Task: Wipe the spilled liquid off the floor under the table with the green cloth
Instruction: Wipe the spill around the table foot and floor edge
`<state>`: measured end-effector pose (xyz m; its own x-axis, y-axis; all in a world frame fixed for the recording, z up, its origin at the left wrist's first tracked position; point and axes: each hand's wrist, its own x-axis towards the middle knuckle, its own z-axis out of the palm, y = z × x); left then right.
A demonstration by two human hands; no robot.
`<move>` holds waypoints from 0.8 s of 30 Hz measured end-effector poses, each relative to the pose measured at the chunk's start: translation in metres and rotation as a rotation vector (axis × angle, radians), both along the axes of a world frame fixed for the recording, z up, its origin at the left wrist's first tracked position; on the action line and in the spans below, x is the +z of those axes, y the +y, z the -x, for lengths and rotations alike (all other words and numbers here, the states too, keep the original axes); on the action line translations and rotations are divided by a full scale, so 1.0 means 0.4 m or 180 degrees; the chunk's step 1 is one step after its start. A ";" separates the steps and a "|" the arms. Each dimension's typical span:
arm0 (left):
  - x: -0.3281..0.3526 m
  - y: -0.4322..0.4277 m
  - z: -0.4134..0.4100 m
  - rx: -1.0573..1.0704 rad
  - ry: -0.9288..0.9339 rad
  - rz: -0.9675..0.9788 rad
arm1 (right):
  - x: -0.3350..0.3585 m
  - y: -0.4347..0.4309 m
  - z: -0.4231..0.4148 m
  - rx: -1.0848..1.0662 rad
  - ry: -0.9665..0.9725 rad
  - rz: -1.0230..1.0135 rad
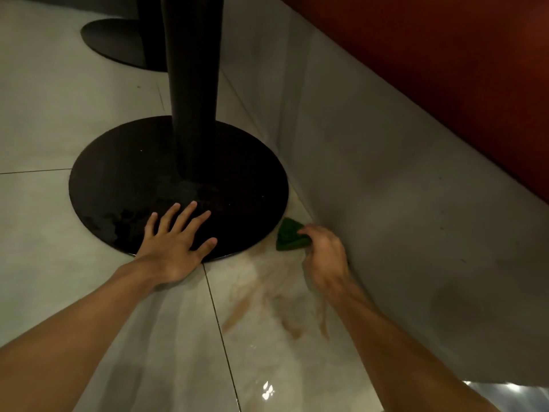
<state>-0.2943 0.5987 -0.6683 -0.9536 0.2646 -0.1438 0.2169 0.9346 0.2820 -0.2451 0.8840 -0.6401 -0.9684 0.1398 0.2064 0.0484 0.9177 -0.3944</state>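
Wiping beside the round table base, cloth bunched in my right hand.

I had my left hand (175,243) flat with its 5 fingers spread on the near rim of the black table base (124,179), I judged as a brace for the low reach. My right hand (323,257), its grip clamped on the green cloth (289,235), pressed it to the floor (44,203) just right of the base, against the grey wall panel (386,188). Brown spilled liquid (261,304) streaked the tile nearer me than the base, so most wiping looked undone.
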 end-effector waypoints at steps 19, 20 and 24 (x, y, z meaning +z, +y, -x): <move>0.004 0.003 0.000 -0.0021 -0.0004 0.0022 | 0.006 -0.157 -0.289 -0.0046 -0.0388 0.1629; 0.003 0.003 0.000 -0.0014 -0.0006 0.0051 | 0.025 -0.147 -0.258 -0.0114 -0.0292 0.1618; 0.002 0.002 -0.001 -0.0015 0.0015 0.0044 | 0.087 -0.118 -0.103 -0.0680 0.0346 0.1006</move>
